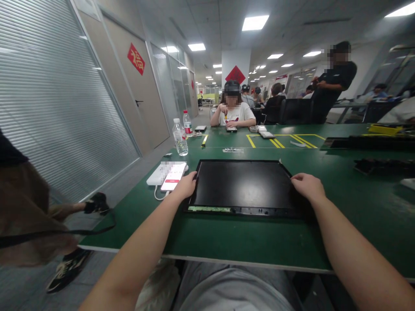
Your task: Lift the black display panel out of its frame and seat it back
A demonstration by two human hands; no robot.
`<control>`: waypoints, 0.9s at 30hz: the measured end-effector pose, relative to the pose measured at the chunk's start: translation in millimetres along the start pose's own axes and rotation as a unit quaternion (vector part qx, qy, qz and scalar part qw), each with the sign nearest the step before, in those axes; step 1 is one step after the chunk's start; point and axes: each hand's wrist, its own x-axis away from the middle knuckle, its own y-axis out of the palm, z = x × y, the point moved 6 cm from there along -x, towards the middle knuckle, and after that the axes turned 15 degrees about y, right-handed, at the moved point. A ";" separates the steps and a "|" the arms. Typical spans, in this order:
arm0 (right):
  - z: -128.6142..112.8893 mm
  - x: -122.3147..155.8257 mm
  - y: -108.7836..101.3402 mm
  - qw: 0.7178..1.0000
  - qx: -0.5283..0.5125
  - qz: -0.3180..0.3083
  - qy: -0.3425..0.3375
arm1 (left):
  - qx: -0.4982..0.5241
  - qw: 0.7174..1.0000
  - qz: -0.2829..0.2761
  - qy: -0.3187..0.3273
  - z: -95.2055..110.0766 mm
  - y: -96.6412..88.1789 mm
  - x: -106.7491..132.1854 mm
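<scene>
A black flat display panel (243,183) lies before me with its dark glossy screen facing up. Along its near edge runs a green circuit strip (209,209) beside a black frame bar. My left hand (187,185) is closed on the panel's left edge, its fingertips partly hidden at the rim. On the opposite side, my right hand (308,185) grips the right edge between thumb and curled fingers. Close to my left hand, a lit phone (174,176) rests against a white box (155,175), with a white cable looping from it.
The green table (253,246) carries two plastic bottles, a clear one (180,140) and a red-capped one (187,123). Small screws or bits (233,150) lie beyond the panel. Black parts (382,166) sit at right. A person (232,110) works opposite; another person's legs (35,207) are at left.
</scene>
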 end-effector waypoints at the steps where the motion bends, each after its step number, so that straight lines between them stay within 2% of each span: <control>1: 0.4 0.1 0.3 1.000 0.000 -0.001 0.003 | 0.002 1.000 0.000 0.002 0.3 0.2 0.3; 15: 0.1 -0.2 1.8 1.000 0.008 -0.016 -0.001 | 0.042 0.999 0.002 0.016 3.7 -0.7 0.5; 22: 1.7 -2.3 2.3 1.000 -0.011 -0.005 -0.001 | 0.112 0.993 0.040 0.001 -4.7 1.1 -1.9; 27: 3.6 -2.1 -0.6 1.000 -0.025 0.003 0.013 | 0.211 0.974 0.087 -0.018 -10.3 -2.7 -0.6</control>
